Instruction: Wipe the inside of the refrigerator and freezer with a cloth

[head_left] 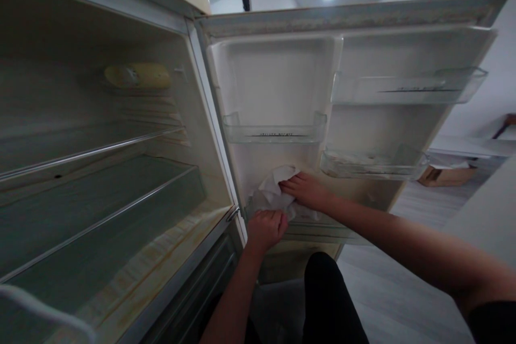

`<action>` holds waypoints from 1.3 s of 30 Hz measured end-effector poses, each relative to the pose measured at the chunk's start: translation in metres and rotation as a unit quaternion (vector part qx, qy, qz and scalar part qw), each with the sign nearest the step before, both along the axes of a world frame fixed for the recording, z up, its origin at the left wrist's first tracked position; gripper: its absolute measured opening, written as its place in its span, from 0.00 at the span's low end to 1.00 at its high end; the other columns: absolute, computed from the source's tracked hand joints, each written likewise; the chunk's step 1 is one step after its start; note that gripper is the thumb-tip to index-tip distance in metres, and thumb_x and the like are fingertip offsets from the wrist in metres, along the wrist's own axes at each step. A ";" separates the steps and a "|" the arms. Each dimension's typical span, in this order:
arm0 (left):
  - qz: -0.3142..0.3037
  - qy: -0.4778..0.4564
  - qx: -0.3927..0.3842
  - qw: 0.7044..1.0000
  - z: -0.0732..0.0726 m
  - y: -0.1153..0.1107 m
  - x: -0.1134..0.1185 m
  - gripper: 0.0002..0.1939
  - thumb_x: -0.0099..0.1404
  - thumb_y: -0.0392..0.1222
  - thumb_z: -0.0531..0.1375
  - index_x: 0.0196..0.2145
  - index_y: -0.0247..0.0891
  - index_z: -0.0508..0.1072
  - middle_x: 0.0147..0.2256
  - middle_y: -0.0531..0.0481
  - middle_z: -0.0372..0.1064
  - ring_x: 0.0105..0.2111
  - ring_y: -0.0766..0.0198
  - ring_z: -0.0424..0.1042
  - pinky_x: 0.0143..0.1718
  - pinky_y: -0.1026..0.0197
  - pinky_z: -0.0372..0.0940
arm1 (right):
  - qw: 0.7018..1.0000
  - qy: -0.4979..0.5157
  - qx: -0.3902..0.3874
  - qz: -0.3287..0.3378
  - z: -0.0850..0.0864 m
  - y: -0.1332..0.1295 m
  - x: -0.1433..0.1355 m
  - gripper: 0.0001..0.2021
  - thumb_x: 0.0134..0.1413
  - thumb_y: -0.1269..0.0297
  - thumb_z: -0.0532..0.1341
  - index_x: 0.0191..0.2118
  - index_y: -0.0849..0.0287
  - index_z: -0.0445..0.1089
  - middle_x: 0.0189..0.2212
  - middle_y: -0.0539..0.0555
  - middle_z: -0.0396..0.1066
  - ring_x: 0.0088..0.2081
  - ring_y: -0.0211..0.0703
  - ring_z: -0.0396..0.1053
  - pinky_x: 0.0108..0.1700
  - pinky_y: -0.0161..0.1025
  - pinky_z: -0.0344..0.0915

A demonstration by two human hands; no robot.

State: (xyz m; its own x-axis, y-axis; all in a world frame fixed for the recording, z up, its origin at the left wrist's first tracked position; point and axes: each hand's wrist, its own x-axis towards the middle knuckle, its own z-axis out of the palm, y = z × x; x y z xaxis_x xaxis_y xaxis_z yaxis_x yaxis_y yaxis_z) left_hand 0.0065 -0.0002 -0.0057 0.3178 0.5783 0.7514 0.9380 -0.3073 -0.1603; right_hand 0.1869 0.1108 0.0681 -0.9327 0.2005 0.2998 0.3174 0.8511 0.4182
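Touching cloth, right hand has room below shelf edge.

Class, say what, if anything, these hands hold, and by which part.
A white cloth: the left hand appears closed on its lower edge; the right hand touches its upper right part, its grip unclear.

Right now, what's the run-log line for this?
left hand: curled against white cloth | right hand: fingers on white cloth | white cloth: crumpled, at inner side of fridge door | fridge door: open
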 end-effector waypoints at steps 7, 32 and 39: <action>-0.002 -0.008 -0.007 1.000 0.002 -0.002 0.000 0.18 0.71 0.42 0.52 0.25 0.40 0.72 0.21 0.51 0.73 0.22 0.61 0.72 0.31 0.58 0.58 | 0.988 -0.023 0.041 -0.145 -0.003 -0.013 0.111 0.20 0.55 0.73 0.65 0.54 0.58 0.71 0.51 0.59 0.74 0.51 0.52 0.70 0.45 0.44 0.66; -0.002 -0.011 -0.028 1.000 0.000 -0.006 -0.008 0.16 0.69 0.40 0.53 0.25 0.40 0.73 0.22 0.49 0.73 0.23 0.59 0.72 0.31 0.56 0.61 | 0.998 -0.038 0.028 0.039 -0.004 -0.007 -0.060 0.19 0.68 0.69 0.52 0.61 0.66 0.66 0.64 0.62 0.63 0.67 0.50 0.57 0.67 0.48 0.55; -0.020 -0.014 -0.038 0.999 0.000 -0.015 -0.011 0.15 0.71 0.40 0.52 0.28 0.40 0.72 0.25 0.48 0.73 0.28 0.59 0.72 0.34 0.55 0.61 | 0.997 -0.047 -0.009 0.056 -0.010 -0.009 -0.059 0.19 0.65 0.71 0.55 0.59 0.68 0.69 0.62 0.65 0.65 0.67 0.52 0.57 0.68 0.50 0.55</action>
State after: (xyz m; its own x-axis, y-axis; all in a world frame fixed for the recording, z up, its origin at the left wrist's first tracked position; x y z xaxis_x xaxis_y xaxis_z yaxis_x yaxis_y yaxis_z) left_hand -0.0045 -0.0147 -0.0054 0.3205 0.6213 0.7151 0.9288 -0.3546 -0.1082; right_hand 0.1277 0.1022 0.0577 -0.9734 0.0988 0.2069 0.1806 0.8863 0.4264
